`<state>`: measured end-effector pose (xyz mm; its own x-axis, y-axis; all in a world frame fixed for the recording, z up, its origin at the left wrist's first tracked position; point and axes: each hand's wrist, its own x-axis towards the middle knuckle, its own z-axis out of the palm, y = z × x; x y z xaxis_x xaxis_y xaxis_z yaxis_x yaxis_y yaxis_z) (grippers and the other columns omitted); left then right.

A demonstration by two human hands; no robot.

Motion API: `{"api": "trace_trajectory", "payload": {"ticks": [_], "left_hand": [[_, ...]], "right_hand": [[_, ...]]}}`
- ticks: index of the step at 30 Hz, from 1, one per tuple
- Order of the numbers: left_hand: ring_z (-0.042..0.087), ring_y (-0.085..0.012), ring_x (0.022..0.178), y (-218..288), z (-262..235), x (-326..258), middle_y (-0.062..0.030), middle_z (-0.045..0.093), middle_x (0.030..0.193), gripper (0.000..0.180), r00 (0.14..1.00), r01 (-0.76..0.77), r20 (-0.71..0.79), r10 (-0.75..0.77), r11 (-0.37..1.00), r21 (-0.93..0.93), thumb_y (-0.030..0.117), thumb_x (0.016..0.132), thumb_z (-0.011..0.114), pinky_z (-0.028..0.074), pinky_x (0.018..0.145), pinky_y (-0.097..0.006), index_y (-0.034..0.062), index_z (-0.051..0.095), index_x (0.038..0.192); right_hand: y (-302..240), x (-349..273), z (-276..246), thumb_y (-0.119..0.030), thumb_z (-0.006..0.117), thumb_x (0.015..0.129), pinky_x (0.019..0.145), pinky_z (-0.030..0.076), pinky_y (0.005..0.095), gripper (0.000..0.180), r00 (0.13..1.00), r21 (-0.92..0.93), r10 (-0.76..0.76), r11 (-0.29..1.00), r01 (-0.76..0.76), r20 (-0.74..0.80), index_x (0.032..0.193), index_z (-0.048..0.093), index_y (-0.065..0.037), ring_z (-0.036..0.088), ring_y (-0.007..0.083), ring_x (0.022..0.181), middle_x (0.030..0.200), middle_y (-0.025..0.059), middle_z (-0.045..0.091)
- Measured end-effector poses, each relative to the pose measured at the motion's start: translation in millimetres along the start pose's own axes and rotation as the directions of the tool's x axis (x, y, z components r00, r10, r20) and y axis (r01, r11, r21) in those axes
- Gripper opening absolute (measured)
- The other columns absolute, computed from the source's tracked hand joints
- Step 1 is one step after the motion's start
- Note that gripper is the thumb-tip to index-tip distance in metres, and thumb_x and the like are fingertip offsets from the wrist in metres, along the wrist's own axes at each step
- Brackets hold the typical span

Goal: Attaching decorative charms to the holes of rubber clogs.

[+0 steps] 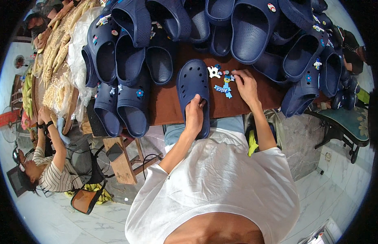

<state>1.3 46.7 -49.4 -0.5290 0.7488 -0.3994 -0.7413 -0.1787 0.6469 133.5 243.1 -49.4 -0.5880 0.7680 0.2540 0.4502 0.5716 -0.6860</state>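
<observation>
My left hand point(193, 116) is wrapped around the heel end of a navy blue clog point(193, 79), thumb inside its opening. The clog's toe points away from me and its row of round holes is bare. On the brown tabletop to its right lies a small group of shoe charms: a white glove-shaped charm point(214, 72), a blue banner-shaped charm point(224, 90) and several small colourful ones. My right hand point(248, 87) is just right of these charms, fingers apart and bent, fingertips at the charms' edge. Nothing shows clearly in its grasp.
Many navy clogs point(254, 32) are piled along the far side, some with charms fitted. More clogs point(134, 110) stand at the left and right table edges. At far left a person point(50, 162) in a striped shirt works beside heaped corn. A black-framed chair point(347, 126) stands at right.
</observation>
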Motion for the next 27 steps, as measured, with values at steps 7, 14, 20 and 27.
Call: {"api": "trace_trajectory", "payload": {"ticks": [7,14,20,27], "left_hand": [[0.059,-0.0202,0.104,10,18,15,-0.0073,0.062,0.116,0.035,0.986,0.014,-0.155,-0.063,0.954,-0.3,0.025,0.091,0.059,0.044,0.093,-0.036,0.0048,0.055,0.119],[0.059,-0.0275,0.112,14,26,22,-0.0154,0.059,0.122,0.036,0.979,-0.01,-0.181,-0.089,0.877,-0.481,0.007,0.088,0.056,0.045,0.103,-0.039,-0.0024,0.05,0.122],[0.06,-0.0243,0.108,31,26,5,-0.013,0.061,0.117,0.031,0.971,0.088,-0.167,-0.173,0.902,-0.422,0.005,0.086,0.057,0.046,0.098,-0.037,-0.0022,0.053,0.116],[0.059,-0.0232,0.108,30,13,-12,-0.0113,0.06,0.119,0.032,0.942,0.187,-0.201,-0.269,0.918,-0.351,0.004,0.085,0.058,0.046,0.098,-0.037,-0.001,0.053,0.117]], "right_hand": [[-30,14,16,-0.015,0.066,0.085,0.081,0.047,0.0425,0.02,0.988,-0.024,-0.097,0.995,0.1,0.12,0.105,0.065,-0.01,0.059,0.0338,0.093,0.096,0.0102,0.063],[-32,26,39,-0.02,0.072,0.08,0.084,0.043,0.0414,0.034,0.958,-0.179,-0.198,0.955,0.237,0.208,0.111,0.064,-0.01,0.056,0.029,0.098,0.101,0.0078,0.059],[-27,28,39,-0.018,0.071,0.082,0.084,0.042,0.0412,0.03,0.955,-0.185,-0.202,0.952,0.244,0.22,0.109,0.066,-0.009,0.056,0.0281,0.097,0.099,0.0075,0.059],[-47,19,16,-0.016,0.064,0.092,0.072,0.051,0.0349,0.019,0.992,0.225,0.03,0.973,-0.057,0.122,0.107,0.067,-0.006,0.066,0.0202,0.081,0.092,0.0076,0.066]]}}
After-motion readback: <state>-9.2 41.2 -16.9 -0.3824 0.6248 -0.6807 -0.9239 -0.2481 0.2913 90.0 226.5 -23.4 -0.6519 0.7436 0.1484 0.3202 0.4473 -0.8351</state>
